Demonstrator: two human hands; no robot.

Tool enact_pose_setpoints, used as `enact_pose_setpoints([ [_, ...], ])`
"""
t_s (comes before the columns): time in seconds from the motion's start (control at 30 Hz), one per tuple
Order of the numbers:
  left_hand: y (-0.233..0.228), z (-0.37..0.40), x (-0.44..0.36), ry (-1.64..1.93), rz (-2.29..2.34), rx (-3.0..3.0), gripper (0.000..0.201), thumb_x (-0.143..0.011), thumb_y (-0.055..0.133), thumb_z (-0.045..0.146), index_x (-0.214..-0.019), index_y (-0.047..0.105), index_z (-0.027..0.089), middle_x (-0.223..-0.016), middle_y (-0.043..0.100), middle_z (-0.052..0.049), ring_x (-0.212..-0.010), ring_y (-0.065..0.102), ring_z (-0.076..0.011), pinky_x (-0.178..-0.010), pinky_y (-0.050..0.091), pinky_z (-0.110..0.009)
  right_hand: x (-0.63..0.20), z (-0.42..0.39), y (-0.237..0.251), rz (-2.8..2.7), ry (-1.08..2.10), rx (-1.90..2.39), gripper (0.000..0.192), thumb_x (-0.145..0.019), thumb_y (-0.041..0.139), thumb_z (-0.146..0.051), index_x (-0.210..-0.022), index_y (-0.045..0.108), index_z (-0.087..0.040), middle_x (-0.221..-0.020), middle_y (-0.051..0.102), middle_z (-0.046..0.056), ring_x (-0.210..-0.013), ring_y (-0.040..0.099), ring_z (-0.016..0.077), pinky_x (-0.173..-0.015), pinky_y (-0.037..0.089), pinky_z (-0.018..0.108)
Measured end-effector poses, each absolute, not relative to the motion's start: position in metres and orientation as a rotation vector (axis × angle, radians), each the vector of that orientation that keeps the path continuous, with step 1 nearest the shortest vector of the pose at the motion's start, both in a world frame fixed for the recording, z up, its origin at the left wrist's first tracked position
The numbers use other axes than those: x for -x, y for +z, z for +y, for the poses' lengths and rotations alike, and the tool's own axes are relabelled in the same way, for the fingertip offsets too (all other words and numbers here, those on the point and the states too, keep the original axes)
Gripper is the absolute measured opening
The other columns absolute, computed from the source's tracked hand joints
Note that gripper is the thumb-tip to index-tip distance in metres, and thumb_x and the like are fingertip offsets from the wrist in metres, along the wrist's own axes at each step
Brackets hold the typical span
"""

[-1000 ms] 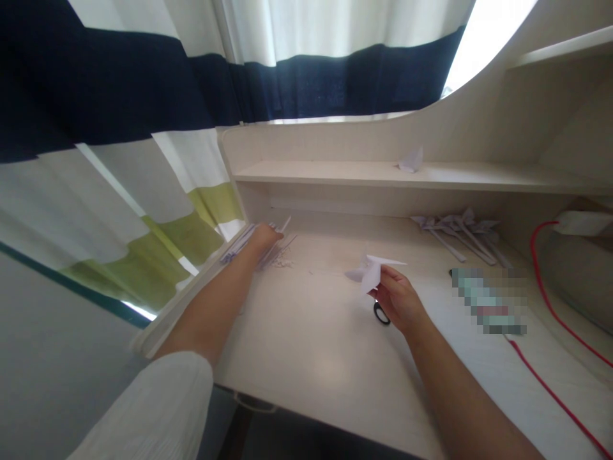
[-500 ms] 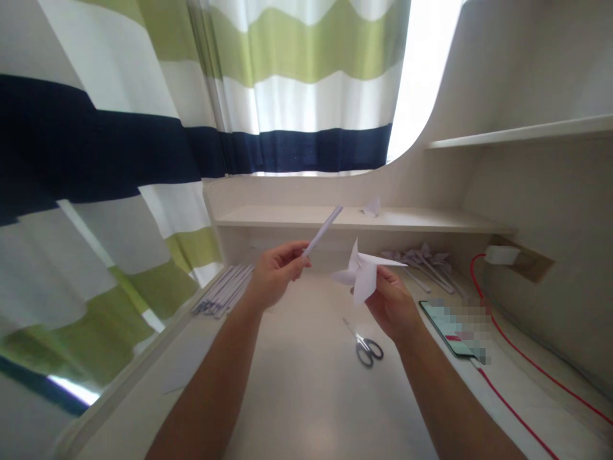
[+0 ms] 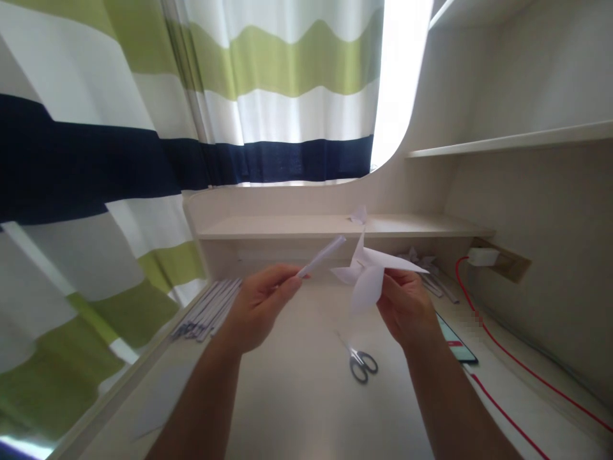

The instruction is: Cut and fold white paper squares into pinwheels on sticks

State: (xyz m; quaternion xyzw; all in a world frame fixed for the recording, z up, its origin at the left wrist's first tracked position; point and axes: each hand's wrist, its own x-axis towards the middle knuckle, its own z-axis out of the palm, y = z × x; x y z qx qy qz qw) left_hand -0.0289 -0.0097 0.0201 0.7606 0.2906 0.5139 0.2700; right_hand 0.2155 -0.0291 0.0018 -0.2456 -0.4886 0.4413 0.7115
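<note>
Between thumb and fingers, my left hand pinches the lower end of a rolled white paper stick, which slants up to the right. My right hand grips a white paper pinwheel by its right side, its blades fanned out to the left and up. Stick and pinwheel are apart, with a small gap between the stick's tip and the blades. Below them on the desk lies a pair of scissors with dark handles, its blades pointing up and left.
Several paper sticks lie in a row at the left. More pinwheels on sticks are piled at the back right. A folded white paper piece rests on the low shelf. Right of my arm are a phone and a red cable.
The view has shifted slightly. My left hand has lowered the paper stick to a flatter slant. The pinwheel has come nearer in my right hand, which now covers part of the phone.
</note>
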Motion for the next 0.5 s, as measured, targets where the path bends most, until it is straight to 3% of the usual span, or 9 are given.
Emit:
enact_pose_setpoints([
  [0.17,0.020,-0.015,0.027,1.287,0.730,-2.036,0.021,-0.099,0.065,0.036,-0.104,0.079,0.023,-0.069,0.057,0.001,-0.058,0.048,-0.0118,-0.052,0.038,-0.024,-0.217,-0.037,0.001,-1.081,0.882,0.576,0.022,-0.075,0.092,-0.041,-0.090,0.086,-0.025,-0.091,0.082,0.008,-0.090,0.077,0.0294,-0.083,0.062,0.044],
  [0.3,0.018,-0.016,0.022,1.266,0.741,-2.069,0.024,-0.101,0.063,0.034,-0.113,0.080,0.023,-0.069,0.057,0.001,-0.061,0.050,-0.0125,-0.054,0.040,-0.025,-0.217,-0.041,-0.002,-1.122,0.805,0.592,0.020,-0.080,0.089,-0.035,-0.097,0.086,-0.026,-0.094,0.081,0.007,-0.084,0.074,0.0250,-0.076,0.060,0.040],
  [0.5,0.010,-0.013,0.015,1.322,0.666,-2.030,0.024,-0.101,0.064,0.033,-0.115,0.081,0.024,-0.068,0.059,0.001,-0.059,0.049,-0.0111,-0.052,0.039,-0.024,-0.214,-0.044,-0.002,-1.172,0.647,0.628,0.013,-0.083,0.087,-0.036,-0.080,0.081,-0.025,-0.069,0.066,0.001,-0.065,0.061,0.0187,-0.059,0.050,0.032],
])
